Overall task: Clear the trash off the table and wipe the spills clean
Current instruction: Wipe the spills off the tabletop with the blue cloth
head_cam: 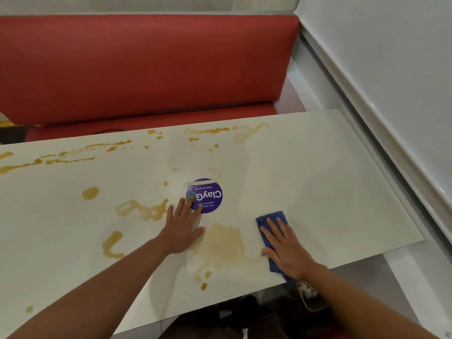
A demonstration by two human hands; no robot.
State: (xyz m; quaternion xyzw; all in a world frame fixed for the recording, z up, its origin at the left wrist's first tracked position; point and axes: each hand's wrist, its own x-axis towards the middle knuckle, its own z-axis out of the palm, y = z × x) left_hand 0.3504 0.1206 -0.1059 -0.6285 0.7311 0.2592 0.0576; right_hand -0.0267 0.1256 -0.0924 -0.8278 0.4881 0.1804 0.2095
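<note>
Your right hand point(287, 250) presses the blue cloth point(271, 231) flat on the table point(342, 192), fingers straight, near the front edge just right of a smeared brown spill point(225, 243). Your left hand point(182, 228) rests flat, fingers relaxed, fingertips on the purple sticker point(208, 195). No trash visible on the tabletop, so clearing looks done. Right end looks wiped; plenty of brown splashes point(144, 210) left across the middle, left side and far edge point(208, 130) – wiping is early

Open worktop point(318, 182) stretches right of the round sticker point(208, 195); a red bench point(146, 64) borders its far edge, a white wall point(391, 69) its right.
</note>
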